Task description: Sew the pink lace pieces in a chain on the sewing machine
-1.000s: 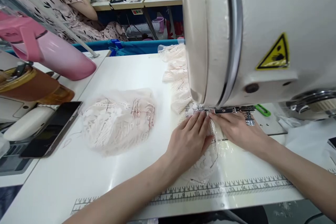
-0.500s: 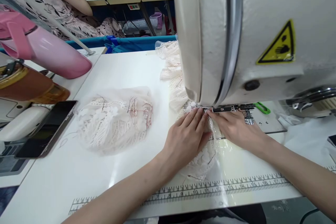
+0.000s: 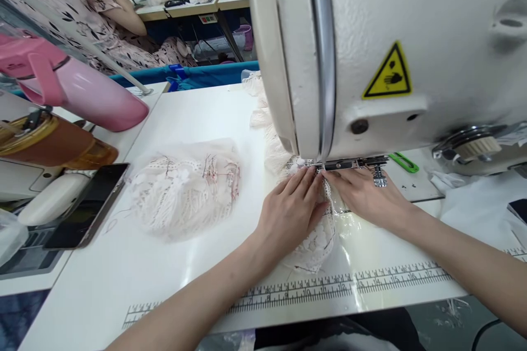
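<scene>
Flat-handed, both: my left hand [image 3: 290,211] and right hand [image 3: 362,194] press the lace strip [image 3: 318,241] down with fingers stretched out, nothing pinched, fingertips meeting at the presser foot [image 3: 326,166]. It lies on the white table [image 3: 206,115], its length running away from me under the sewing machine [image 3: 370,22]. A yellow triangle sticker [image 3: 387,78] shows a hand symbol — no words. The printed ruler [image 3: 349,284] near me reads up to 17.

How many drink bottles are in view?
2: a glossy pink plastic bottle at far left; an amber-brown translucent bottle directly in front of it. Others may be hidden.
</scene>
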`<state>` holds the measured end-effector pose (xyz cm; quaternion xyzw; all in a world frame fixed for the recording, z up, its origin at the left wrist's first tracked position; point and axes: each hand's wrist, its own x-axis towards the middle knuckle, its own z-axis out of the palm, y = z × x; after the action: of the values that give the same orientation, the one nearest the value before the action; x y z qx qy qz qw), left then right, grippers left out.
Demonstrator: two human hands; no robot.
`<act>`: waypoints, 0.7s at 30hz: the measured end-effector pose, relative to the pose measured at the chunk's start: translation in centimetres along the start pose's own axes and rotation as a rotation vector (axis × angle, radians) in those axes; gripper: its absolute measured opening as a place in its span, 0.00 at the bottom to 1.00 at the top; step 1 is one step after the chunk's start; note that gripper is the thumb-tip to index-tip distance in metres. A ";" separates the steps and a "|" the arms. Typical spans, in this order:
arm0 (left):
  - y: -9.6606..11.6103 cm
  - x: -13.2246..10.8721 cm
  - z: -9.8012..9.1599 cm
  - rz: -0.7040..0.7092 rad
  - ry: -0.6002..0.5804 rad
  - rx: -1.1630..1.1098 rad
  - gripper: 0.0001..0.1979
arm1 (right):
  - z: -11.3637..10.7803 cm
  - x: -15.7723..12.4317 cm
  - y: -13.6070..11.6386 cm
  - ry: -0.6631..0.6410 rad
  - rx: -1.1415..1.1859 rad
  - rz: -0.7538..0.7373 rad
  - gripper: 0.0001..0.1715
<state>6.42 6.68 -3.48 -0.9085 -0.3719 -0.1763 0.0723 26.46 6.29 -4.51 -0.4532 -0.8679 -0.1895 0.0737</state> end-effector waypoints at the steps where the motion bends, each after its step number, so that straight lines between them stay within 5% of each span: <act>1: 0.0 0.0 0.0 0.003 0.004 0.004 0.22 | 0.0 0.0 0.0 0.005 -0.007 -0.001 0.28; 10: -0.1 0.0 0.0 0.011 -0.019 0.018 0.21 | -0.9 0.5 0.6 0.185 0.019 -0.060 0.22; 15: -0.1 0.4 -2.1 0.061 -0.035 0.024 0.18 | -1.5 0.4 1.6 0.222 0.321 -0.120 0.20; 17: -0.2 0.1 -3.4 0.164 -0.011 -0.011 0.13 | -1.9 0.2 2.0 0.172 0.449 -0.173 0.20; 21: -0.3 -2.3 -5.3 0.618 0.069 0.030 0.13 | -2.1 -0.1 2.5 0.050 0.650 -0.268 0.19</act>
<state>3.28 3.96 0.53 -0.9709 -0.0781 -0.1710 0.1485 28.43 6.65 -1.96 -0.2832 -0.9327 0.0775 0.2096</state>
